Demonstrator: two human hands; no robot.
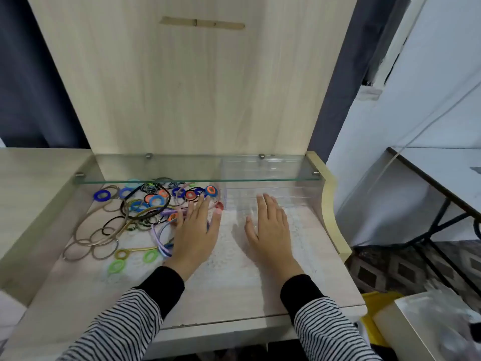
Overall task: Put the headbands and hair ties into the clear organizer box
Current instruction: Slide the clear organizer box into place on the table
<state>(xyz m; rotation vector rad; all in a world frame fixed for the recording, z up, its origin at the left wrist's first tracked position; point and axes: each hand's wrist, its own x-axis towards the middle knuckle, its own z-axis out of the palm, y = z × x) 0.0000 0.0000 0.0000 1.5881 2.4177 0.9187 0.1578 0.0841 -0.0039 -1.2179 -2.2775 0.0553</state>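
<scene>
The hair ties point(156, 201) are seen as small rings in blue, orange, green, black and striped colours, heaped at the far left of the wooden desk point(234, 287). Tangled among them are thin headbands point(86, 231) in beige, black, pink and lilac. A few green rings are scattered nearer. The clear organizer box point(294, 196) is set at the far right, partly under a glass shelf point(182, 179); its walls are see-through and ribbed.

The left hand point(194, 230) is laid flat with fingers straight and slightly spread, its fingertips resting on the right edge of the heap; nothing is grasped. The right hand point(270, 230) is likewise spread flat, palm down, holding nothing. Its fingertips reach the box's near edge, but contact cannot be told.
</scene>
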